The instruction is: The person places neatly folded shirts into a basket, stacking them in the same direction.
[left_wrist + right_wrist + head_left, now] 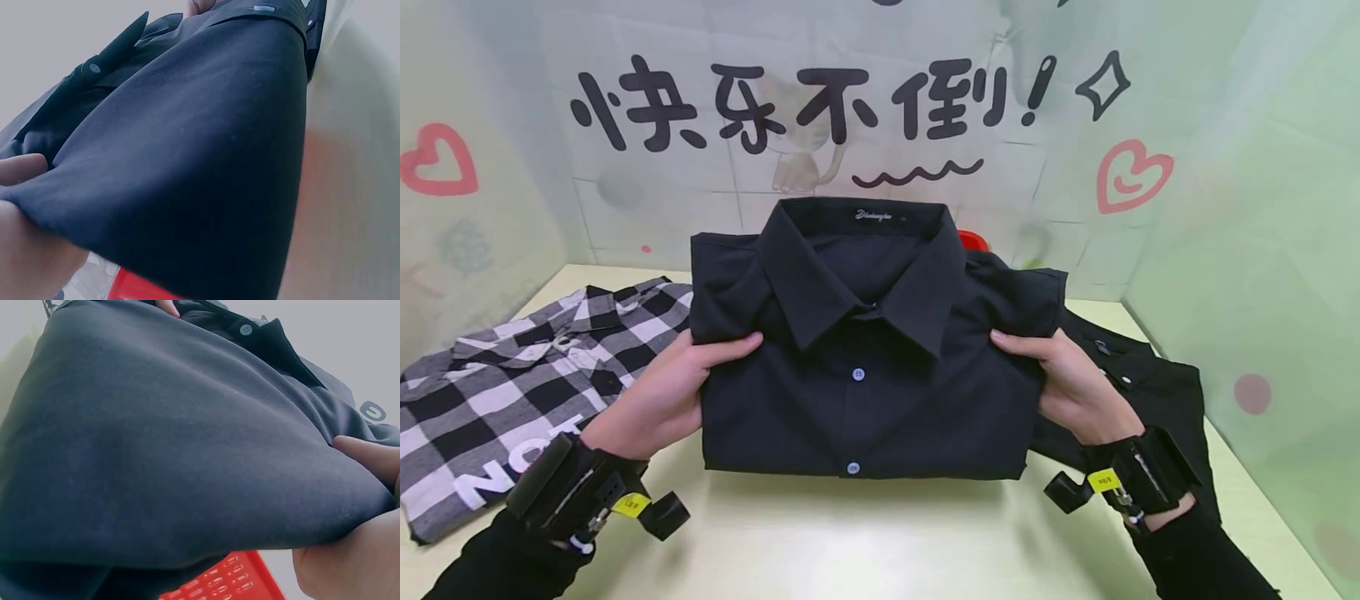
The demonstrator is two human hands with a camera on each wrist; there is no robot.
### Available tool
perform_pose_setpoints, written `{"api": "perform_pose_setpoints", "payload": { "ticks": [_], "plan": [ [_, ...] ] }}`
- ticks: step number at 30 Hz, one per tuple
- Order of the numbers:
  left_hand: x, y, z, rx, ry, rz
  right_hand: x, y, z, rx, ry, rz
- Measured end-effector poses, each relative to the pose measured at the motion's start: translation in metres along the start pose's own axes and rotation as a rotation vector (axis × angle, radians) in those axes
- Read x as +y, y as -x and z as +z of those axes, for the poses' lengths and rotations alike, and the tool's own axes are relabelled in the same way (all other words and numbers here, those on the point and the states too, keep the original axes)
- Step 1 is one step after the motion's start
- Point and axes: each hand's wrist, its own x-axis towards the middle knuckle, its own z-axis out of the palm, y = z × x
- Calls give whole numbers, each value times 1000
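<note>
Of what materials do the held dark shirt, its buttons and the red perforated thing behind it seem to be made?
Dark shirt: apparently matte woven fabric, since it creases softly; the fibre is unclear. Buttons: probably smooth plastic, being pale, round and evenly coloured. Red perforated thing: likely moulded plastic, slightly shiny, with uniform colour and regular openings.

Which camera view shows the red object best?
The right wrist view: below the dark shirt, the red object shows its patterned surface and one edge. The head view shows only a small piece behind the shirt; the left wrist view, a plain part at the bottom.
</note>
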Motion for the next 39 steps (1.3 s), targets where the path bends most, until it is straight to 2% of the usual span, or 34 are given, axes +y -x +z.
{"api": "perform_pose_setpoints", "payload": {
  "ticks": [6,14,19,26,33,39],
  "plan": [
    [6,-11,-2,-12,35,11,-8,-10,3,34,12,17],
    [18,-22,-5,38,-30,-30,-16,-23,9,102,54,66],
    [24,-29,-5,71,-26,-49,-21,-32,13,118,77,78],
    [31,-42,-3,112,-15,-66,-29,-43,18,186,143,117],
    [36,-53,-1,122,-58,-88,-38,-53,24,270,231,177],
    [41,-65,1,157,-116,-104,-49,-61,28,315,314,153]
  ]
}}
